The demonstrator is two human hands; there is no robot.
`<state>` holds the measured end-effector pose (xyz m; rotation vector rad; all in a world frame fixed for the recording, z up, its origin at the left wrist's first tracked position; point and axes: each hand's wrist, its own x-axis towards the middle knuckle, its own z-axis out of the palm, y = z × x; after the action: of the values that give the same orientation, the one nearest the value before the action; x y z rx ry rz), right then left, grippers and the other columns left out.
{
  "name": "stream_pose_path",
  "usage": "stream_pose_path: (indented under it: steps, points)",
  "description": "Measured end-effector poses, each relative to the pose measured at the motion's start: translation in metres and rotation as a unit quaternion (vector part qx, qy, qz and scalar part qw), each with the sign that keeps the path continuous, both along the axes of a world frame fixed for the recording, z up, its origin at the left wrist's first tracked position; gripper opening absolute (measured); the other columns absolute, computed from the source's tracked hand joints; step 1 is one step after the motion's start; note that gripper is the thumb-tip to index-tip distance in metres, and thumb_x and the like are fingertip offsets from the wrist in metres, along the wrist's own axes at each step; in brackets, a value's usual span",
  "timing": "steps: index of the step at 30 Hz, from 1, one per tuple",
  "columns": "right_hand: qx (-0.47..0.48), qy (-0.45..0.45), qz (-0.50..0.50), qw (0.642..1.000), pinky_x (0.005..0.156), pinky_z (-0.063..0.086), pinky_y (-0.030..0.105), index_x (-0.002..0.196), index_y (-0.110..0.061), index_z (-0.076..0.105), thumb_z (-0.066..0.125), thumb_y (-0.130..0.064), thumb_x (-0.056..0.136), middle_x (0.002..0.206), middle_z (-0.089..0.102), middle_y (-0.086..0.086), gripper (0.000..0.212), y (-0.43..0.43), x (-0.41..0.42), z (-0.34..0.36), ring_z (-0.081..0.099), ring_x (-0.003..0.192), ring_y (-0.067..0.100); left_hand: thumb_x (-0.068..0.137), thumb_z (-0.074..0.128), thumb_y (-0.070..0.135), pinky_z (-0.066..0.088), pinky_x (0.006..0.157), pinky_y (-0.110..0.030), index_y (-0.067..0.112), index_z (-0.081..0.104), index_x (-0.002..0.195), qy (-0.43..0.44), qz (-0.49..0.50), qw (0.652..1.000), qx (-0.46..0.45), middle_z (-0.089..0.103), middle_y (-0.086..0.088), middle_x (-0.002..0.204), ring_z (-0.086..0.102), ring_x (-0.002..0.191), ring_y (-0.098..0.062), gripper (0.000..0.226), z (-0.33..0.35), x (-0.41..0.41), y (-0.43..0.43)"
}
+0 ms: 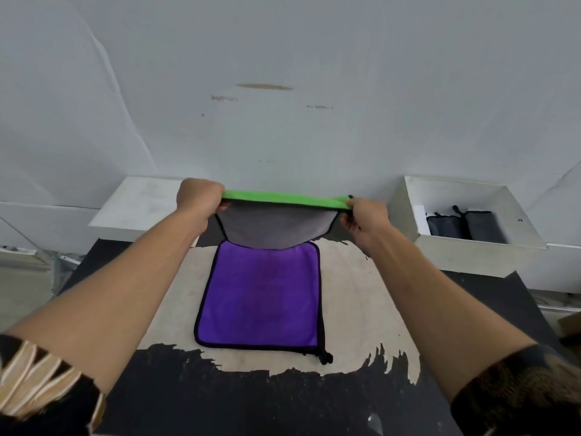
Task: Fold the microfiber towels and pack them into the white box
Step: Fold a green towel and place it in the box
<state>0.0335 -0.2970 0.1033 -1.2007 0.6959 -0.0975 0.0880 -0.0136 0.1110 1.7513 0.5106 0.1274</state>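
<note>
I hold a green towel [276, 226] with a grey underside stretched in the air above the far end of the table. My left hand [198, 196] pinches its left corner and my right hand [364, 217] pinches its right corner. The grey side sags down between them. Below it a purple towel [261, 297] with black trim lies flat on the table [361, 309]. The white box [405, 212] stands at the back right, open, with dark folded towels [462, 226] inside.
A flat white lid or board [135, 202] lies at the back left of the table. A pale wall rises right behind the table. The table top is black with a worn beige patch in the middle.
</note>
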Motion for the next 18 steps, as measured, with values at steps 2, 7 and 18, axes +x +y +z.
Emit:
stream_pose_path:
  steps: [2, 7, 18]
  points:
    - [-0.01, -0.012, -0.012, 1.0, 0.038, 0.044, 0.019, 0.08, -0.008, 0.055, 0.052, 0.002, 0.091, 0.072, 0.051, 0.008, 0.015, -0.009, 0.009, 0.011, 0.049, 0.049, 0.015, 0.077, 0.064, -0.004, 0.062, 0.068, -0.037, 0.004, 0.063, 0.077, -0.001, 0.0, 1.0, -0.001, 0.063, -0.009, 0.078, 0.067, 0.063, -0.019, 0.008, 0.011, 0.009, -0.008]
    - [-0.039, 0.035, 0.036, 0.998, 0.038, 0.047, 0.021, 0.102, 0.004, 0.064, 0.053, 0.002, 0.091, 0.072, 0.054, 0.011, 0.016, -0.023, -0.009, -0.009, 0.052, 0.037, 0.013, 0.083, 0.059, -0.011, 0.051, 0.042, -0.019, 0.0, 0.063, 0.091, 0.095, -0.039, 0.988, -0.114, 0.064, -0.013, 0.088, 0.064, 0.068, -0.019, 0.014, -0.01, -0.01, -0.015]
    - [-0.044, 0.254, 0.19, 0.947, 0.068, 0.058, 0.038, 0.101, 0.003, 0.069, 0.072, -0.008, 0.081, 0.097, 0.069, 0.013, 0.023, -0.021, -0.097, -0.123, 0.069, 0.08, 0.027, 0.078, 0.079, 0.004, 0.058, 0.068, -0.041, 0.0, 0.063, 0.102, 0.289, -0.008, 0.952, -0.095, 0.068, -0.017, 0.108, 0.066, 0.092, -0.03, 0.029, -0.132, -0.093, 0.003]
